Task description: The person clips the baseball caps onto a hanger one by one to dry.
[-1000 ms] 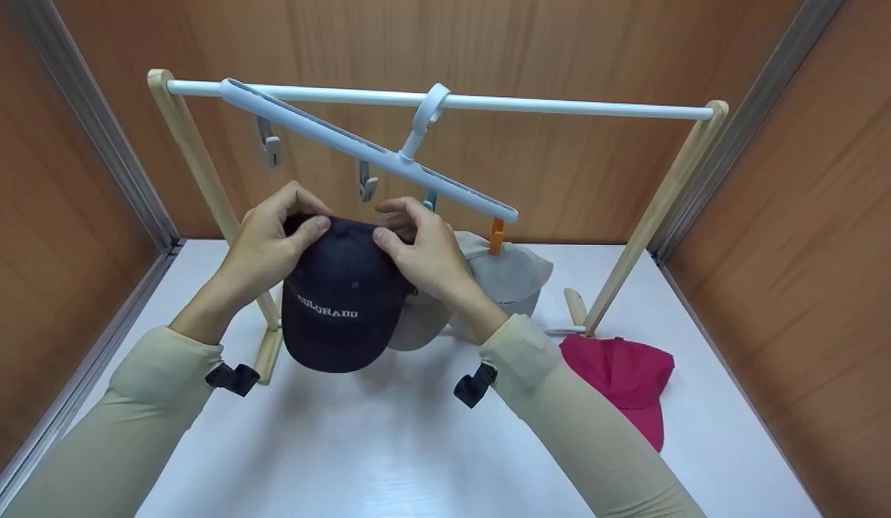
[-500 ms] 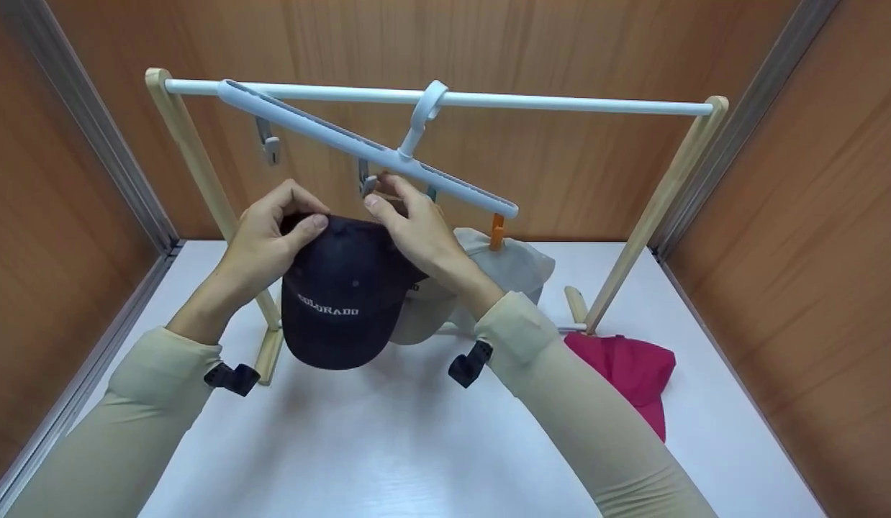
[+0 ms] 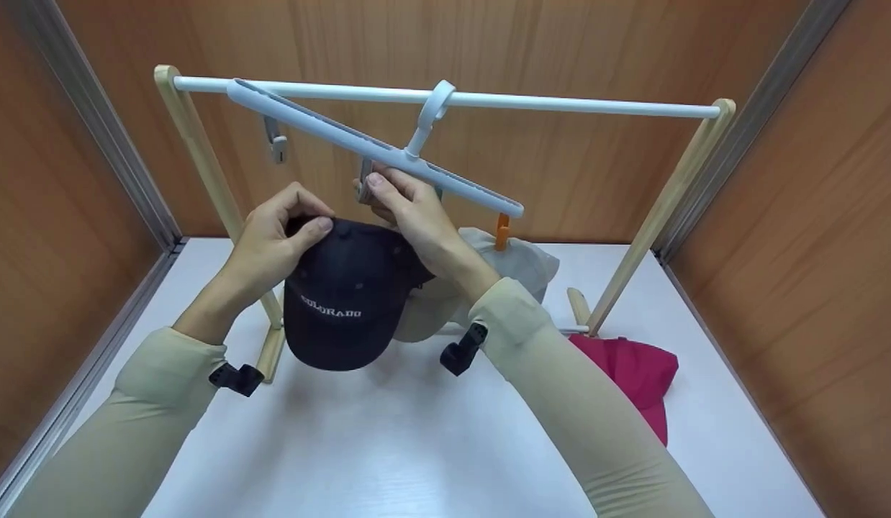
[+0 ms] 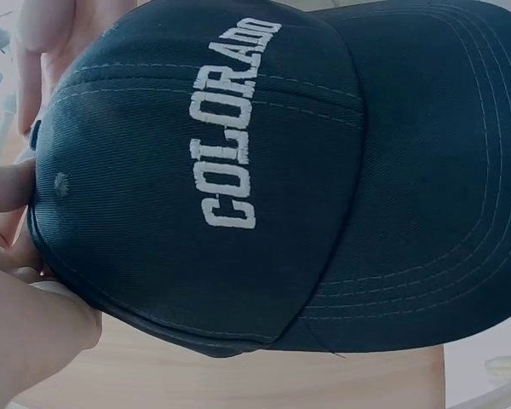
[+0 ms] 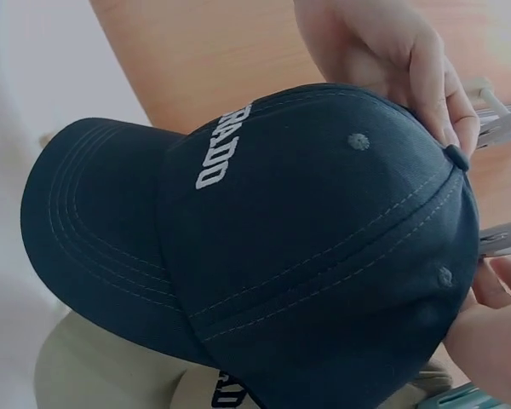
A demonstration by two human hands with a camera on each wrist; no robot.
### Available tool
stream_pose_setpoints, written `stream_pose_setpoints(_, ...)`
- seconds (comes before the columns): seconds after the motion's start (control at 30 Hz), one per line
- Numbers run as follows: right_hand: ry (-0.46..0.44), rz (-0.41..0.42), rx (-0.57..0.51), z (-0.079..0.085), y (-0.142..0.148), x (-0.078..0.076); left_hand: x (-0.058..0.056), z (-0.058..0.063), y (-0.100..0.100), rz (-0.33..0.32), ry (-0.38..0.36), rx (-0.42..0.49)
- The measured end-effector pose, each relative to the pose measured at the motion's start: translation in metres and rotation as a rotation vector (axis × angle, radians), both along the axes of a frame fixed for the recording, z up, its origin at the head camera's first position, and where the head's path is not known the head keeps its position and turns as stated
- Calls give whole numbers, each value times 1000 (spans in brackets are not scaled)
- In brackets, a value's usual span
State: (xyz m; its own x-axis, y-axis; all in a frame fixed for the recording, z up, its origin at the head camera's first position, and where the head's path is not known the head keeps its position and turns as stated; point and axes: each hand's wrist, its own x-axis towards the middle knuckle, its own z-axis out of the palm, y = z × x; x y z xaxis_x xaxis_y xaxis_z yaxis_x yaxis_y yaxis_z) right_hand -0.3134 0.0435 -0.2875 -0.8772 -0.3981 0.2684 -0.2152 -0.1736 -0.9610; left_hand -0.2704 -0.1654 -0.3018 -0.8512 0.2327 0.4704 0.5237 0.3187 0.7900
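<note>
A navy baseball cap (image 3: 341, 295) lettered COLORADO hangs crown up below a light-blue hanger (image 3: 373, 147). My left hand (image 3: 273, 234) pinches the cap's crown edge between thumb and fingers. With thumb and fingers, my right hand (image 3: 424, 216) holds a grey clip (image 3: 363, 183) under the hanger's middle, just above the cap. The right wrist view shows the same clip (image 5: 504, 239) close to the crown, its tip partly hidden by the cap. Behind the navy cap hang a beige cap (image 3: 424, 313) and a pale grey cap (image 3: 521, 262), the latter from an orange clip (image 3: 501, 232).
The hanger hooks over a white rail (image 3: 575, 105) on a wooden-legged rack (image 3: 201, 151). Another grey clip (image 3: 278, 144) hangs at the hanger's left. A red cap (image 3: 632, 378) lies on the white table (image 3: 388, 446) at right. Wood panels enclose the sides and back.
My right hand has let go of the navy cap's crown and risen to the middle grey clip, which it now grips. The left hand and cap have hardly moved.
</note>
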Motion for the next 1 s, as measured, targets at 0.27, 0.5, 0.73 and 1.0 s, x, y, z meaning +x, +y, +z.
stream_pose_setpoints(0.27,97,-47,68,0,-1,1,-5,-7,2,13,24,13)
stream_pose_setpoints(0.5,204,-77,226,3,-3,3,-7,-18,2,43,24,-3)
stream_pose_setpoints(0.73,192,-106,274,3,-2,2,-7,-24,4,69,26,-24)
stream_pose_setpoints(1.0,201,-125,336,4,-1,3,-7,-31,8,108,18,-65)
